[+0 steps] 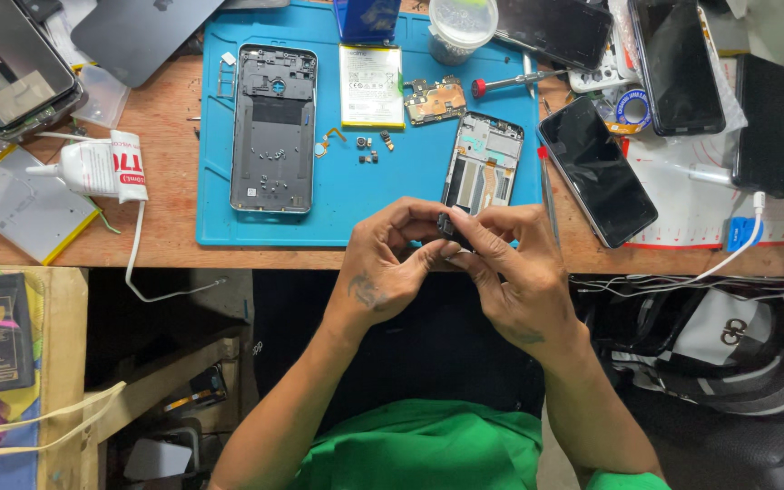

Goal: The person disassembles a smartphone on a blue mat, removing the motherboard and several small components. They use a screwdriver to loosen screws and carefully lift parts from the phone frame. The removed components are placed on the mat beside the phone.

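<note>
- Wooden surface [165, 195], cluttered with phone parts, carries a blue work mat [229, 227].
- On the mat, left to right: one grey back cover [273, 127], one battery [371, 86], one circuit board [435, 100], one red-handled screwdriver [510, 83].
- Left hand [383, 268] pinches the lower end of the one opened phone frame [481, 168] at the mat's near edge; right hand [510, 272] clamps it too, fingertips together.
- Judging by this, a small part is being worked at the frame's bottom; steady, fine fingertip pressure seems called for.
- Right of the mat lie three dark phones; a fourth shows at top.
</note>
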